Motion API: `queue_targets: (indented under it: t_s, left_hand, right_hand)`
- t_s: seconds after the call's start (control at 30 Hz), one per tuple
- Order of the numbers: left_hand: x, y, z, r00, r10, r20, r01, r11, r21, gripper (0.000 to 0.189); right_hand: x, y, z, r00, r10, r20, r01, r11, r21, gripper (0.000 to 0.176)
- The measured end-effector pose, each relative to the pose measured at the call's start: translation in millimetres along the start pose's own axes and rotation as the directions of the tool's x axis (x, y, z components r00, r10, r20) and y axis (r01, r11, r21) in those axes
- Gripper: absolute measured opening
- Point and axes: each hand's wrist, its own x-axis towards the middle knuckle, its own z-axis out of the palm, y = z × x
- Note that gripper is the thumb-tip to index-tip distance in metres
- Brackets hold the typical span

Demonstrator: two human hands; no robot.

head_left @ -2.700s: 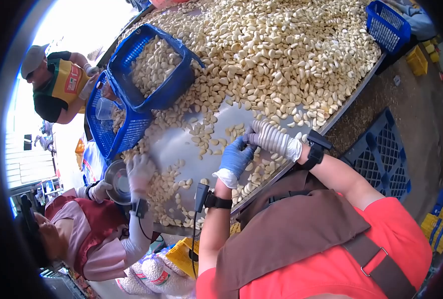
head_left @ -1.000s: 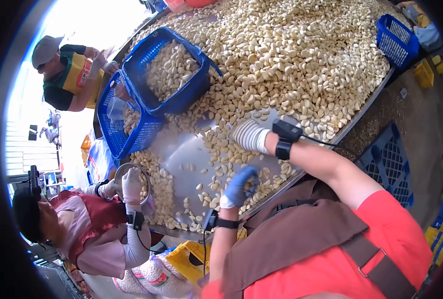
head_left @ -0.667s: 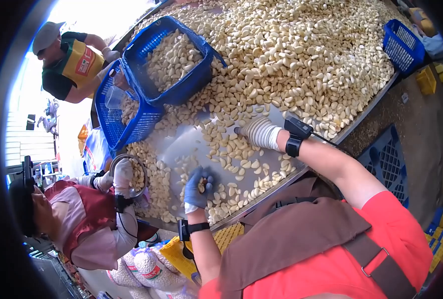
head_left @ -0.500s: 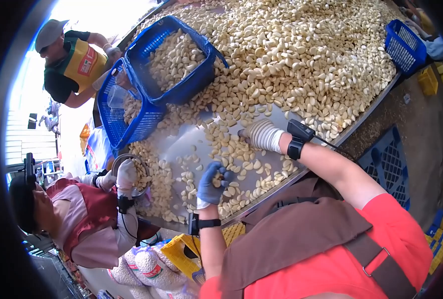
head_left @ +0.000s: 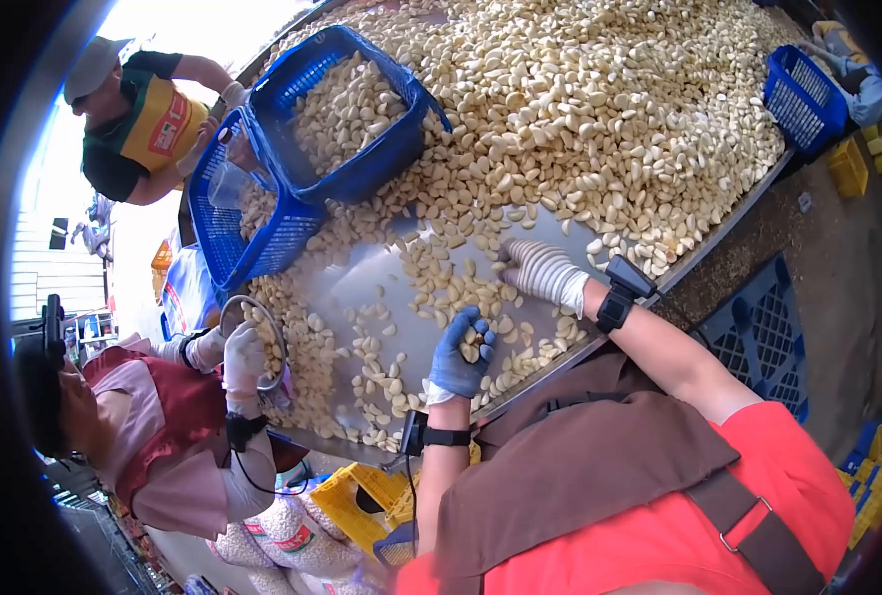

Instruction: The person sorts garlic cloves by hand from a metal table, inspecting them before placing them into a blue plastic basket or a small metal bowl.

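One long steel table (head_left: 361,288) fills most of the view, and every place below is given from it. Across its far and right-hand stretch lies a deep heap of peeled pale garlic cloves (head_left: 609,109), thinning to scattered cloves and bare metal toward the near edge.

At the table's near left corner stands a co-worker in a maroon apron (head_left: 173,436). At its far left end another co-worker in a green and yellow vest (head_left: 153,124) leans in. On the floor off the table's near right edge lies a blue plastic lattice pallet (head_left: 758,337).

A large blue plastic basket (head_left: 371,169), full of cloves, sits on the table's far left part. A second blue mesh basket (head_left: 262,258) leans just beside it, closer to the left edge. A small blue basket (head_left: 803,94) stands at the table's far right edge.

The maroon-aproned co-worker's white-gloved hand (head_left: 244,359) is at a round metal bowl (head_left: 231,317) over the table's near left edge.

The right hand (head_left: 540,270), in a white ribbed knit glove, lies palm down on the table's near middle among scattered cloves, fingers stretched out and gripping nothing that shows. The left hand (head_left: 458,362), in a blue glove, hangs just above the near edge, fingers curled around a few loose cloves (head_left: 470,347). Each wrist carries a black strapped device.
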Motion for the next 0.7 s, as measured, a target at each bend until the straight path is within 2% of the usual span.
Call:
queue_targets:
  t_s: [0.07, 0.1, 0.13, 0.17, 0.2, 0.27, 0.3, 0.37, 0.4, 0.43, 0.47, 0.5, 0.57, 0.6, 0.67, 0.7]
  left_hand:
    - [-2.2, -1.0, -4.7, 0.996, -0.009, 0.089, 0.01, 1.0, -0.012, 0.027]
    - [-5.2, -3.5, 5.4, 0.996, -0.012, 0.087, 0.013, 1.0, -0.014, 0.027]
    - [-11.0, -7.0, 24.3, 1.0, 0.01, 0.011, -0.01, 1.0, 0.026, 0.028]
    - [-14.2, -9.4, 34.6, 0.997, 0.036, -0.063, -0.031, 0.997, 0.069, 0.029]
    - [-12.5, -10.7, 31.0, 0.997, 0.034, -0.064, -0.03, 0.997, 0.068, 0.029]
    - [-0.6, -10.9, 10.5, 0.988, 0.04, 0.152, -0.03, 0.997, -0.069, 0.026]
    - [7.6, -8.4, -1.6, 0.964, 0.055, 0.26, -0.021, 0.991, -0.133, 0.025]
    - [19.8, -5.3, -22.6, 0.884, 0.101, 0.457, 0.023, 0.966, -0.259, 0.023]
    - [21.3, -6.4, -27.6, 0.829, 0.136, 0.543, 0.055, 0.946, -0.321, 0.022]
    - [-7.4, -0.5, 24.3, 0.988, 0.147, 0.057, -0.131, 0.966, -0.224, 0.018]
    - [-10.5, 1.3, 19.9, 0.987, 0.15, 0.056, -0.133, 0.965, -0.227, 0.018]
    - [-14.9, 5.9, 11.8, 0.987, 0.14, 0.082, -0.116, 0.961, -0.252, 0.021]
    - [-17.4, 8.8, -10.0, 0.971, 0.182, 0.151, -0.136, 0.952, -0.276, 0.028]
    - [-22.4, 9.1, -6.0, 0.971, 0.184, 0.153, -0.137, 0.951, -0.276, 0.028]
    - [-34.1, 11.2, 2.9, 0.977, 0.212, 0.02, -0.2, 0.944, -0.262, 0.032]
    - [-33.8, 11.2, -9.8, 0.973, 0.215, 0.082, -0.188, 0.949, -0.255, 0.033]
  right_hand:
    - [-7.3, -3.7, -4.3, 0.998, 0.062, -0.032, -0.061, 0.998, 0.019, 0.036]
    - [-10.0, -8.3, -3.8, 0.994, 0.014, -0.106, -0.003, 0.995, 0.103, 0.035]
    - [-13.1, -13.5, -1.8, 0.983, -0.026, -0.183, 0.06, 0.981, 0.182, 0.034]
    - [-14.9, -22.2, 2.9, 0.981, -0.101, -0.163, 0.133, 0.97, 0.203, 0.029]
    - [-18.4, -32.1, 13.4, 0.952, -0.245, -0.182, 0.285, 0.926, 0.248, 0.026]
    - [-28.0, -61.4, 19.7, 0.881, -0.473, -0.013, 0.468, 0.867, 0.168, 0.013]
    - [-29.7, -62.6, 21.7, 0.879, -0.476, -0.018, 0.472, 0.866, 0.166, 0.013]
    - [-31.4, -59.1, 28.3, 0.755, -0.63, -0.179, 0.655, 0.72, 0.228, 0.011]
    - [-28.3, -45.7, 26.8, 0.768, -0.559, -0.312, 0.63, 0.747, 0.211, 0.012]
    - [-27.0, -36.6, 14.7, 0.838, -0.541, -0.073, 0.542, 0.84, 0.0, 0.012]
    - [-28.0, -28.4, 4.1, 0.884, -0.445, 0.147, 0.468, 0.852, -0.236, 0.014]
    - [-36.6, -18.5, 6.8, 0.883, -0.446, 0.147, 0.469, 0.851, -0.237, 0.014]
    - [-55.5, 3.4, 22.7, 0.652, -0.638, 0.41, 0.753, 0.481, -0.449, 0.015]
    - [-59.2, 6.8, 23.0, 0.631, -0.625, 0.46, 0.768, 0.419, -0.485, 0.022]
    - [-49.8, 9.3, 25.7, 0.681, -0.509, 0.526, 0.732, 0.447, -0.514, 0.025]
    - [-49.6, 8.5, 27.8, 0.679, -0.514, 0.525, 0.734, 0.446, -0.513, 0.025]
